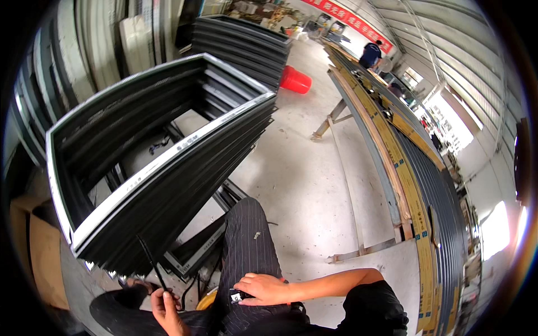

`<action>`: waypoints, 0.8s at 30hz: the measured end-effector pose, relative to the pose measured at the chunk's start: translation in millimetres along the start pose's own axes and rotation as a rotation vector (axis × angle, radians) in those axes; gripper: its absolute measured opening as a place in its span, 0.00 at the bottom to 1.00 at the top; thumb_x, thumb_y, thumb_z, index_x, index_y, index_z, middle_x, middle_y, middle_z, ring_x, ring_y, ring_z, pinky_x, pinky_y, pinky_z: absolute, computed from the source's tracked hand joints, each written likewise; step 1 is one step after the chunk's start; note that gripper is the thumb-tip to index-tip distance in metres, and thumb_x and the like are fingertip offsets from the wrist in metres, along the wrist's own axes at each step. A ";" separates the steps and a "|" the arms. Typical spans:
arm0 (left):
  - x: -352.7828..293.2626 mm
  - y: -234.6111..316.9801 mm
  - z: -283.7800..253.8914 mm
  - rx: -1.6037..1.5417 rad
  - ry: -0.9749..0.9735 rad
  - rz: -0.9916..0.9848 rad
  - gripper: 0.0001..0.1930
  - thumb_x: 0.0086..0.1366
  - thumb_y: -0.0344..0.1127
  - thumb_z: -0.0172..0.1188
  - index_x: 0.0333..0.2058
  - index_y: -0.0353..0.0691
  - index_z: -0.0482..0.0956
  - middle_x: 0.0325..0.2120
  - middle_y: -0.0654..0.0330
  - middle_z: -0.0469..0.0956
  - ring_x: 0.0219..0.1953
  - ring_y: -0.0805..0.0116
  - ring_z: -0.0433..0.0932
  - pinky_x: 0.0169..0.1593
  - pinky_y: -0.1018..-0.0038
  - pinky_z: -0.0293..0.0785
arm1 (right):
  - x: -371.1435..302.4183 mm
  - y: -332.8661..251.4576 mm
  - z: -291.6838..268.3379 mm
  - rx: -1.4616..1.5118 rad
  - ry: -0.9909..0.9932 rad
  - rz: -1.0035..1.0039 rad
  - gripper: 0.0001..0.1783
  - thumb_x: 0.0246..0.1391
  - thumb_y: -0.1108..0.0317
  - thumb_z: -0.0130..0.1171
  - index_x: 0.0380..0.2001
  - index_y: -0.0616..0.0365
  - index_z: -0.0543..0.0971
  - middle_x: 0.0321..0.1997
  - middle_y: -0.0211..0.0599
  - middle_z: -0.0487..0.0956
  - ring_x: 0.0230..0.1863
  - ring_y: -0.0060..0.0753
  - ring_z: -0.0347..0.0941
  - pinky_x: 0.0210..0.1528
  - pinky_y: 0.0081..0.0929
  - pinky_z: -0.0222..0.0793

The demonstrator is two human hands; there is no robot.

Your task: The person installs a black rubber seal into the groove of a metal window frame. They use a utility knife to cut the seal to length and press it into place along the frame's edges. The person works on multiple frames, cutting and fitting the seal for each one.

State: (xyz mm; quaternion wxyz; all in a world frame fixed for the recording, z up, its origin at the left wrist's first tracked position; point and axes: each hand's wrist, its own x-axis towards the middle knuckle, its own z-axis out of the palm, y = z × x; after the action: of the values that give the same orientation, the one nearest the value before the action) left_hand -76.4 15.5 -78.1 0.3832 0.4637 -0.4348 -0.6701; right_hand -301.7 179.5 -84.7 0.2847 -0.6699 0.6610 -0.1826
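Note:
My left hand (168,313) is low in the picture, its fingers closed on the lower end of a thin black strip (148,255). From there the strip slants up and to the left, in front of a stack of dark metal frames (174,193). My right hand (266,289) lies over my pinstriped thigh, fingers curled over a small black-and-white piece (236,295). Most of that piece is hidden under the fingers, so its kind is unclear.
Another stack of dark frames (241,53) stands farther back, beside a red bucket (296,80). Along the right runs a long workbench (367,140) bearing dark metal profiles (434,204). A person (371,55) is at its far end. A cardboard box (47,252) stands at left.

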 end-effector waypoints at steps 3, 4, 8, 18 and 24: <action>23.1 29.2 -17.5 0.210 0.052 0.323 0.10 0.73 0.38 0.56 0.39 0.35 0.76 0.27 0.64 0.77 0.27 0.77 0.72 0.30 0.78 0.70 | 9.1 -6.5 -20.2 0.711 0.014 0.193 0.24 0.62 0.55 0.60 0.50 0.66 0.74 0.37 0.36 0.78 0.41 0.31 0.75 0.44 0.28 0.74; 39.8 39.5 -32.6 0.152 0.034 0.282 0.11 0.73 0.39 0.55 0.38 0.36 0.76 0.25 0.65 0.76 0.26 0.77 0.72 0.28 0.78 0.69 | 13.6 -7.3 -24.3 1.033 -0.028 0.296 0.23 0.63 0.55 0.60 0.50 0.65 0.74 0.37 0.34 0.78 0.39 0.27 0.75 0.43 0.25 0.74; 108.2 101.4 -60.2 0.372 0.141 0.690 0.10 0.76 0.36 0.47 0.43 0.35 0.73 0.29 0.66 0.70 0.28 0.81 0.63 0.32 0.82 0.59 | 14.8 -1.5 -21.1 1.847 -0.052 0.531 0.20 0.66 0.52 0.55 0.51 0.55 0.74 0.35 0.31 0.78 0.33 0.24 0.76 0.38 0.22 0.76; 217.8 124.9 -41.9 1.281 0.221 0.887 0.04 0.66 0.28 0.54 0.33 0.34 0.70 0.24 0.42 0.75 0.32 0.40 0.75 0.43 0.54 0.71 | 23.4 10.3 15.7 2.134 -0.223 0.546 0.21 0.62 0.70 0.50 0.59 0.56 0.68 0.45 0.42 0.78 0.46 0.33 0.75 0.52 0.32 0.72; 204.6 124.6 -36.9 1.433 0.291 0.927 0.07 0.66 0.29 0.55 0.31 0.34 0.69 0.20 0.42 0.76 0.29 0.40 0.76 0.41 0.53 0.70 | 109.7 24.1 -46.7 1.583 0.461 0.414 0.13 0.64 0.67 0.53 0.50 0.58 0.71 0.50 0.46 0.79 0.51 0.37 0.77 0.50 0.35 0.75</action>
State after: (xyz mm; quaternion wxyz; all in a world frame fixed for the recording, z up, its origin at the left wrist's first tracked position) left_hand -84.0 -221.3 -27.2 0.2849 0.4505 -0.8443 0.0552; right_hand -343.1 65.3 -78.2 0.5553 -0.0846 0.4889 -0.6674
